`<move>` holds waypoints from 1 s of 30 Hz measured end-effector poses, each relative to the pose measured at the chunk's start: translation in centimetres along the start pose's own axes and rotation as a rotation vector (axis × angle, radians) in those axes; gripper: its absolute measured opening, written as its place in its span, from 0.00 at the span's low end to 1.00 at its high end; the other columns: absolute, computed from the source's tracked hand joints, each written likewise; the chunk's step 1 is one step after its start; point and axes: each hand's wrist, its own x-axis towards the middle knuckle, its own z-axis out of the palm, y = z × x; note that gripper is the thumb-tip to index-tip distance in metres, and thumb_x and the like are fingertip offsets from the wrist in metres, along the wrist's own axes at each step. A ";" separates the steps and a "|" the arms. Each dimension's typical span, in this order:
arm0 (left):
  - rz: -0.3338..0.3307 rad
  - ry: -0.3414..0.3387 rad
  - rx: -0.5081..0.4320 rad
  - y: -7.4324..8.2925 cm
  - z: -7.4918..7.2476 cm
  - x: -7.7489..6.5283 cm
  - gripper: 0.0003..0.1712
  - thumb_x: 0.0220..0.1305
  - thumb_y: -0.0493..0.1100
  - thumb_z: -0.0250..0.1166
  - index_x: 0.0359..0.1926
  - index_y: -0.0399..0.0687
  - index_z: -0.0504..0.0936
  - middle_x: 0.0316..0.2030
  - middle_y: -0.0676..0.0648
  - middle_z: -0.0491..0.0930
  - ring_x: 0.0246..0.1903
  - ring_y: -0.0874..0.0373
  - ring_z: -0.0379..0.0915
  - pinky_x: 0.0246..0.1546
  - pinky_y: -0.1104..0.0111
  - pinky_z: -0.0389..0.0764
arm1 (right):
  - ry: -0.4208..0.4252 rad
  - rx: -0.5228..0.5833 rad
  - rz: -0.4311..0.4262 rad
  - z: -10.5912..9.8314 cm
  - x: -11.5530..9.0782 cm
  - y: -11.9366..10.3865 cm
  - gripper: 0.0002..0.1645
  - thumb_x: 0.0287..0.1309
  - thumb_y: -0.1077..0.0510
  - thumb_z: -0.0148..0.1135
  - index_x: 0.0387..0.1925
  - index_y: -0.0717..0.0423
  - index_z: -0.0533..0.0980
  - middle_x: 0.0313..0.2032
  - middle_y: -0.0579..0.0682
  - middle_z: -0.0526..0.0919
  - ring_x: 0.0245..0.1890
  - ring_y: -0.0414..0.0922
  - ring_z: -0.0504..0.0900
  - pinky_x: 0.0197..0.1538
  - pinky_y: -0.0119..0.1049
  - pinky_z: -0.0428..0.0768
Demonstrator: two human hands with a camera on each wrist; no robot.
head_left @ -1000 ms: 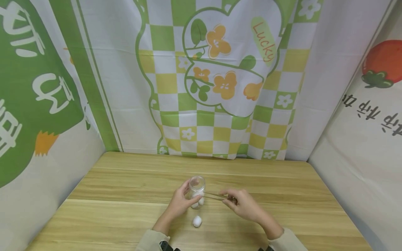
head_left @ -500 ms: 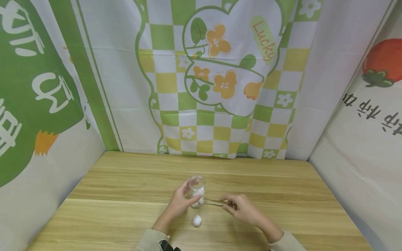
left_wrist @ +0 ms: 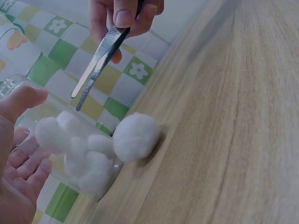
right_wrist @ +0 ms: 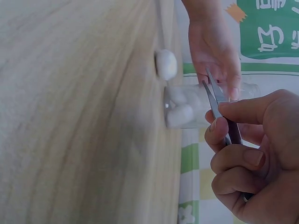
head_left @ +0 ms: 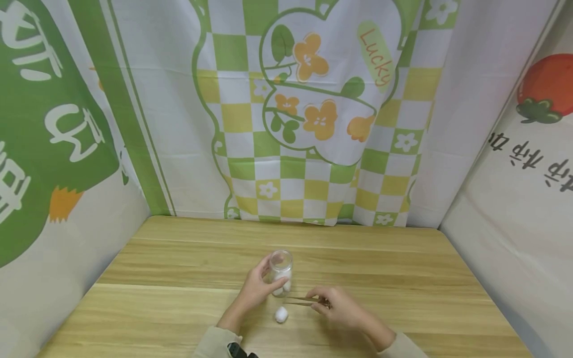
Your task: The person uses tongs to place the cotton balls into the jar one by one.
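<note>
My left hand (head_left: pixel 259 286) grips a clear glass jar (head_left: pixel 281 261) round its side, thumb in front and fingers behind. The jar stands upright and uncovered on the table, with several white cotton balls (left_wrist: pixel 77 149) inside its lower part. One loose cotton ball (head_left: pixel 281 314) lies on the wood just in front of the jar. My right hand (head_left: pixel 337 306) pinches metal tweezers (left_wrist: pixel 100 65) between thumb and fingers. Their two ridged tips point left, slightly apart with nothing between them, above the loose cotton ball in the left wrist view.
The wood-grain table (head_left: pixel 188 258) spreads out on all sides of the jar. Behind it hangs a green and yellow checked curtain (head_left: pixel 313 194). Printed fabric walls (head_left: pixel 515 223) enclose the table at left and right. A dark watch-like band (head_left: pixel 237 350) sits at the left sleeve.
My right hand has come toward the front with the tweezers, from beside the jar to near the loose cotton ball. The left hand, jar and loose ball stay where they were.
</note>
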 end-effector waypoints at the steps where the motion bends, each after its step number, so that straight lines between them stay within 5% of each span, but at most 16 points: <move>1: 0.008 -0.002 0.007 0.0 0.0 0.0 0.38 0.57 0.43 0.70 0.67 0.41 0.66 0.62 0.38 0.74 0.66 0.37 0.66 0.69 0.43 0.66 | -0.002 0.005 0.005 0.1 0.0 0.1 0.14 0.63 0.60 0.59 0.48 0.60 0.79 0.35 0.50 0.86 0.29 0.27 0.75 0.35 0.19 0.79; 30: 0.013 0.017 -0.004 -0.1 0.1 0.0 0.37 0.57 0.41 0.70 0.66 0.42 0.67 0.62 0.38 0.75 0.66 0.38 0.67 0.69 0.44 0.67 | -0.041 0.015 0.086 1.7 0.2 1.0 0.14 0.62 0.59 0.60 0.48 0.58 0.79 0.26 0.44 0.80 0.22 0.26 0.68 0.25 0.20 0.74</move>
